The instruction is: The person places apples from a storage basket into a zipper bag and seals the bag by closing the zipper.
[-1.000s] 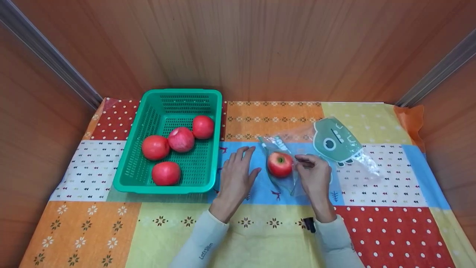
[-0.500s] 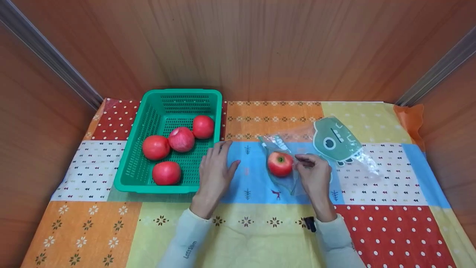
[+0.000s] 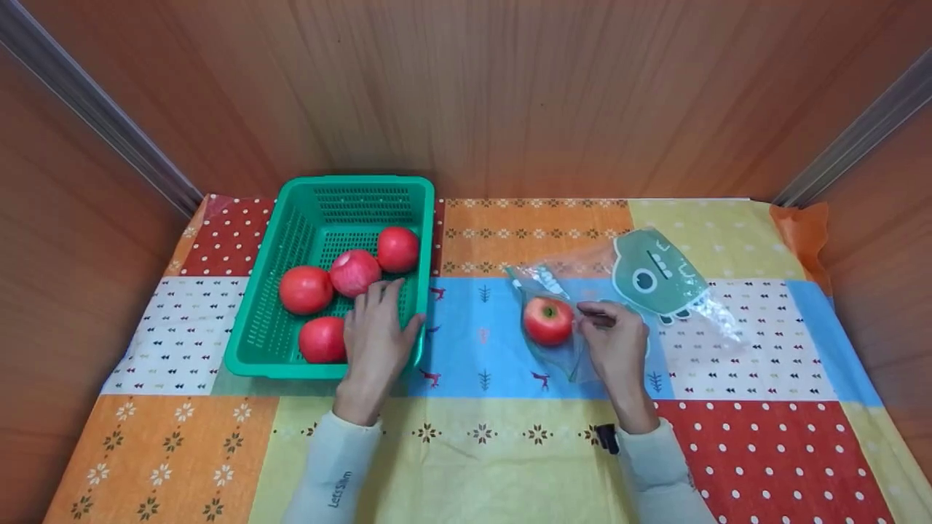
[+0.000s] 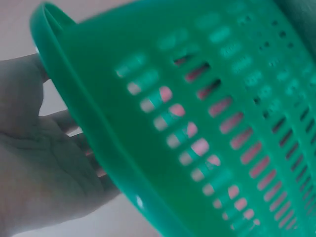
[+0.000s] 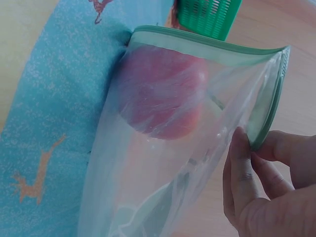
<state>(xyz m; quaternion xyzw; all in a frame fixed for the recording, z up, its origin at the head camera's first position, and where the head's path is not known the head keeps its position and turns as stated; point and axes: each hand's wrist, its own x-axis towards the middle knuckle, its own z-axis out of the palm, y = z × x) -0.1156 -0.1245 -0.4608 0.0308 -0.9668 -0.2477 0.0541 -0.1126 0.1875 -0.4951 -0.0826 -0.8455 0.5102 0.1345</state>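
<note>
My right hand (image 3: 615, 342) pinches the green zip edge of a clear zip bag (image 5: 197, 163), its mouth held apart. Inside that bag, near the mouth, lies a red apple (image 3: 548, 321). My left hand (image 3: 378, 342) reaches over the near right rim of a green plastic basket (image 3: 251, 298), fingers extended and holding nothing. Its fingertips overlap the lower edge of a streaked apple (image 3: 355, 271) in the head view. Left of the hand sits another apple (image 3: 322, 340), partly covered by it. In the left wrist view the basket wall (image 4: 113, 133) hides part of the hand (image 4: 49, 158).
Two more apples, one at the left (image 3: 305, 290) and one at the right (image 3: 397, 249), lie in the basket. The bag's printed green cartoon end (image 3: 659, 273) spreads to the right over the patchwork tablecloth (image 3: 480, 451). Wooden panels (image 3: 539, 94) enclose the table.
My left hand has moved left, from beside the bagged apple across the basket's right rim and over the apples. The right hand stays at the bag's edge.
</note>
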